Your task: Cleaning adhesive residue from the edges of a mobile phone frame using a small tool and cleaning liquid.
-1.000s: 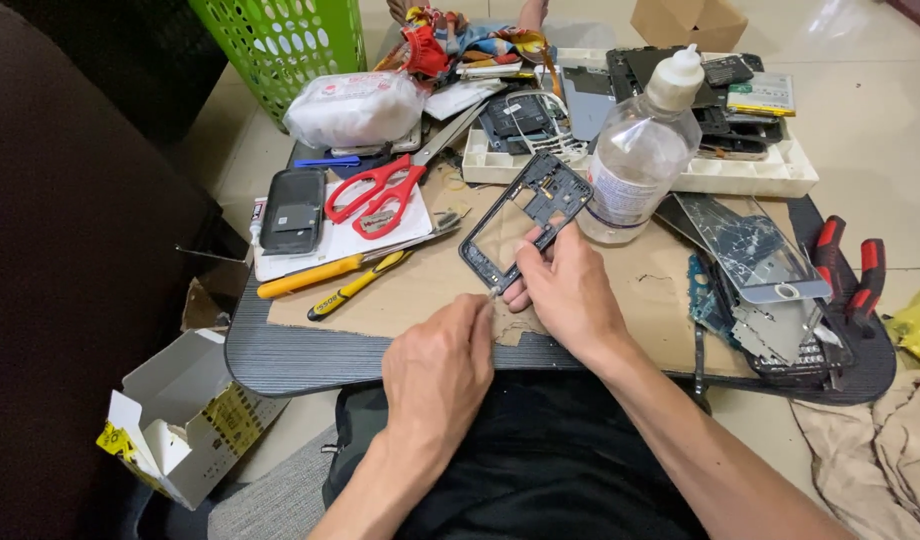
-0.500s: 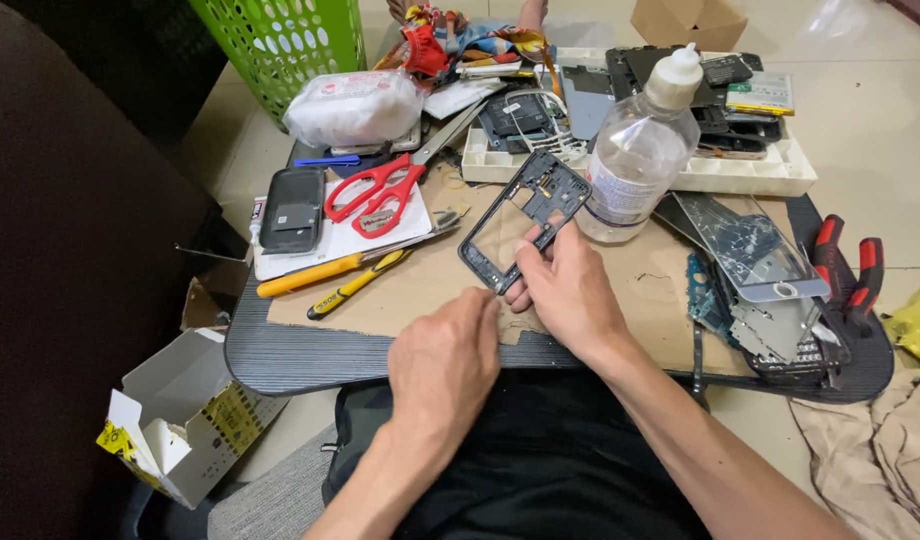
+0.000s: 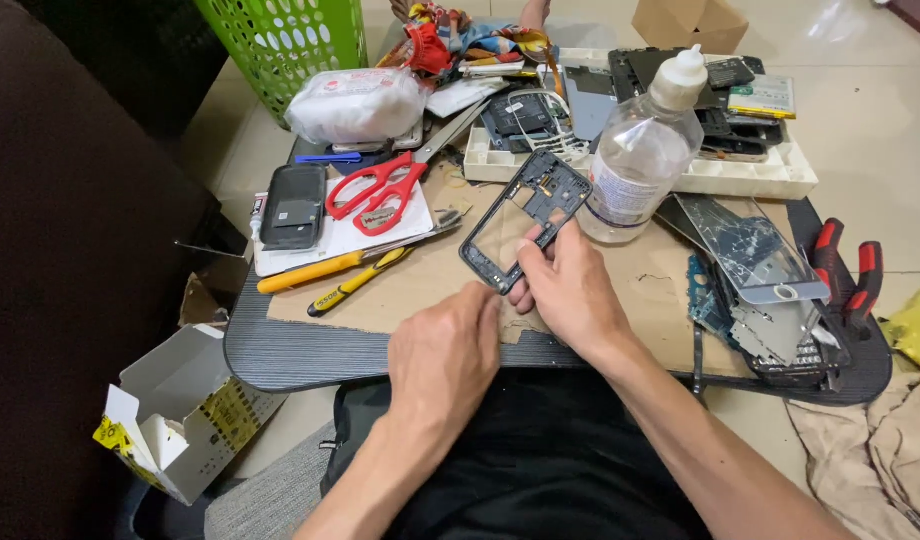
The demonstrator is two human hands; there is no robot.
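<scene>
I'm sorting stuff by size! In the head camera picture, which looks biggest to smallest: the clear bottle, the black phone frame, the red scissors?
1. Clear bottle
2. Black phone frame, held by the right hand, and the red scissors: too alike to rank.

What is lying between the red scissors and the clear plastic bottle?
In the head view, the black phone frame lies between the red scissors and the clear bottle, on brown cardboard. The right hand holds its near end.

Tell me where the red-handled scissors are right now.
In the head view, the red-handled scissors lie upper left of the hands on white paper, between the black phone and the phone frame that the right hand holds.
</scene>
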